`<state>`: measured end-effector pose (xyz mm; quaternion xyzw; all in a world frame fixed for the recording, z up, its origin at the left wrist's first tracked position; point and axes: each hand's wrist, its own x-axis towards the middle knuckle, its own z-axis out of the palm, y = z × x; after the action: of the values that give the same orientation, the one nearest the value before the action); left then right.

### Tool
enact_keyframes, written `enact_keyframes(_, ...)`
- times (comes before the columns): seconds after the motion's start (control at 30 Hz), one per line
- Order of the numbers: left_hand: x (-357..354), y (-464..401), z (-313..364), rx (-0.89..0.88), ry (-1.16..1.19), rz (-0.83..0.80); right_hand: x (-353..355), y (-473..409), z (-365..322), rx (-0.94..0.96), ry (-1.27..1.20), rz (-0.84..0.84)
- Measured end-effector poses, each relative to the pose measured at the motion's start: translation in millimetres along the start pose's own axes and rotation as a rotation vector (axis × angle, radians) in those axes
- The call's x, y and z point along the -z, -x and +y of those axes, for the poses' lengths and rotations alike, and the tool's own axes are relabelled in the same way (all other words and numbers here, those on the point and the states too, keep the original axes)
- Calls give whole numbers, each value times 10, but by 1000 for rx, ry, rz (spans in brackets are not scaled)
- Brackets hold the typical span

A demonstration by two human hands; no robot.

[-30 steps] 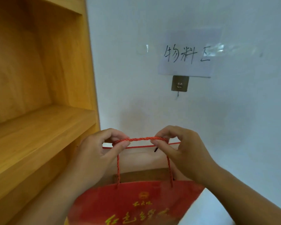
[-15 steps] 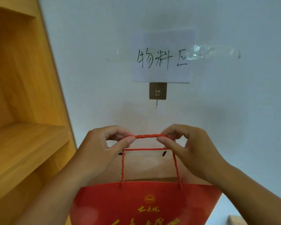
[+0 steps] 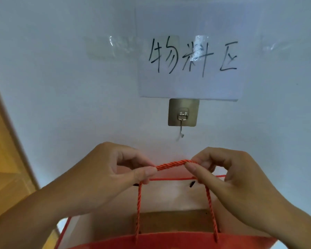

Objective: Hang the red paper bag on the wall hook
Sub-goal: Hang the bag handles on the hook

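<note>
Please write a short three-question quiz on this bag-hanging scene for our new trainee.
1. True or false: the rope handle is already looped over the wall hook.
2. Which holds the handle? A) left hand only B) right hand only C) both hands
3. Fill in: the hook's plate sits directly below the handwritten paper ____.

Key: 1 false, the handle is below the hook; 2 C; 3 sign.

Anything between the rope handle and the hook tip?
No. In the head view only bare white wall separates the rope handle, pinched by the left hand and right hand, from the hook above it.
</note>
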<state>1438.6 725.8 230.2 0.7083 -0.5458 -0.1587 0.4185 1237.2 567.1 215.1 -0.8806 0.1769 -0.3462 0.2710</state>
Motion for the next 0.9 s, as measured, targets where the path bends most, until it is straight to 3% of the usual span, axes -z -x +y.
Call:
enact_keyframes(0.13,139,-342,-51,-8,3,-17,-35,-261,-1,-5,20,52)
enact_keyframes(0.4,109,-726,-128,-89,-58,121,-34,-625,111,13,131,170)
enact_keyframes(0.67,-28,-913,-90,-57,-136,48,20,-740,246,-57,219,165)
enact_keyframes(0.9,-146,-855,-177,-69,-200,101,-61,-702,287,-142,386,108)
